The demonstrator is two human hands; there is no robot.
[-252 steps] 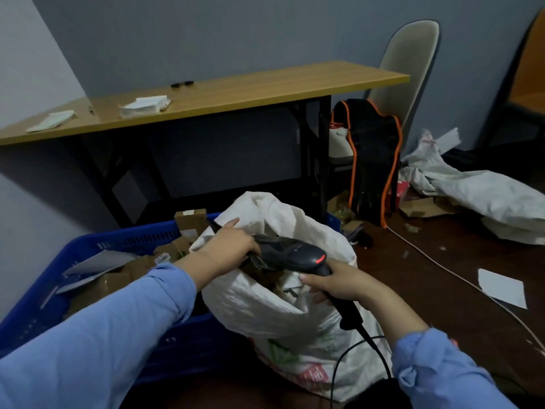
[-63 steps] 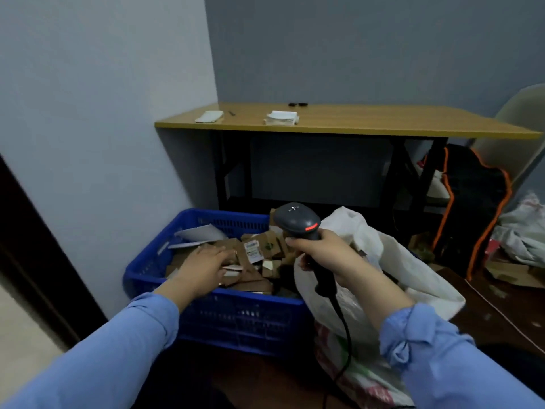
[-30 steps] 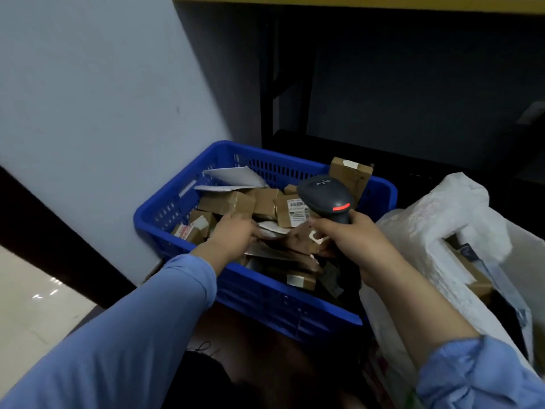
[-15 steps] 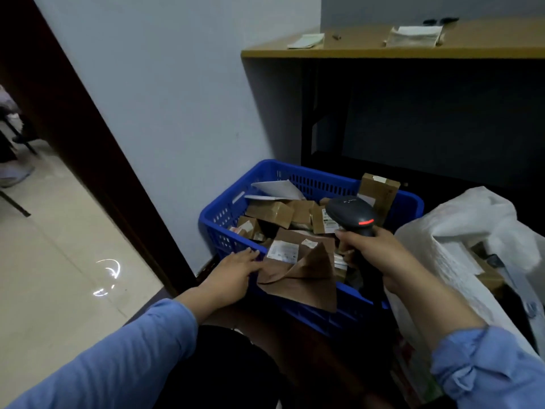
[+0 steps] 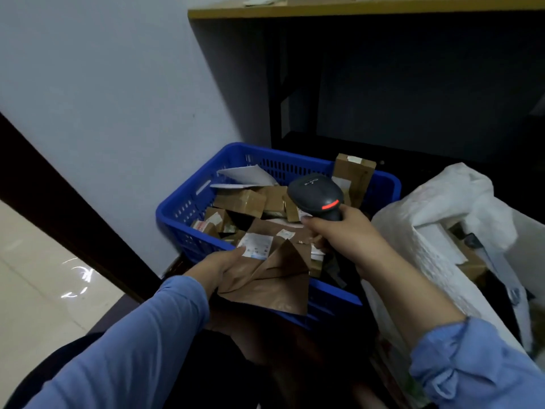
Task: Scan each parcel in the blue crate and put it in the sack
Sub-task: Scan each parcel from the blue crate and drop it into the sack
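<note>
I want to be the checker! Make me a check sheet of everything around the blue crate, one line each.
Surface: pale tiled floor at left; under the blue crate too dark to tell.
Job's things: cardboard boxes fill the crate; brown paper mailer, label up, overhangs its near rim; white sack open at right.
Clutter: papers on the wooden table above.
Grippers: left hand grips the mailer; right hand grips the barcode scanner over the crate.
Cables: nothing seen.
Surroundings: pale wall, dark door frame.
</note>
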